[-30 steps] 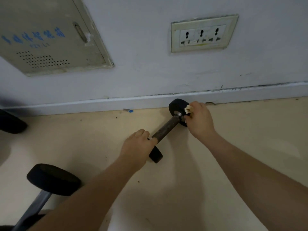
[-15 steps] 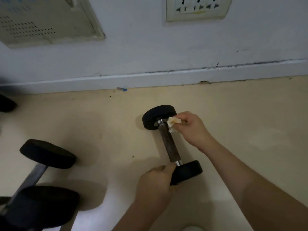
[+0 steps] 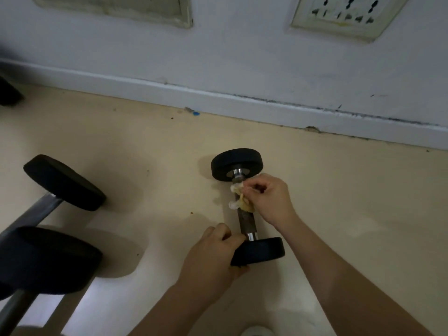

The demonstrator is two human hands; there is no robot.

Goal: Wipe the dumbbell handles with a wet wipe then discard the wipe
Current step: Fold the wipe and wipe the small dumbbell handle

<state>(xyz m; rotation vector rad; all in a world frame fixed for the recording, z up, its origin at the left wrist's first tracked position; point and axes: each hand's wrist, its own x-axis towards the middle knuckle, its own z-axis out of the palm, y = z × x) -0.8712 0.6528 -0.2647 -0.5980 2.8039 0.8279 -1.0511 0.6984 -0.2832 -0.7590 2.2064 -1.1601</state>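
Two bare hands worked one small dumbbell lying on the floor, its axis running away from the viewer. Nearest, the left hand gripped the near head, fingers curled over its rim, steadying it. Beyond it the handle lay bare, dark and rough-looking. The right hand pinched a crumpled wipe against the far half of the handle, just short of the far head; thumb and fingertips were closed on the wipe, not round the bar. Handling, as judged: the dumbbell was rigid and heavy for its size, and its round heads would let it roll, so a hold on one head, clear of the bar being cleaned, suited it. The wipe was soft, limp and damp, likely to bunch or snag on the rough grip; it was best kept folded under the fingertips and drawn along and around the bar. With the near half uncovered, wiping was judged part done and discarding yet to come. To the left, well apart, stood larger weights on grey bars. Farther back ran the skirting, a blue speck at its foot; above it the wall carried a socket and a panel, both cut by the frame edge.
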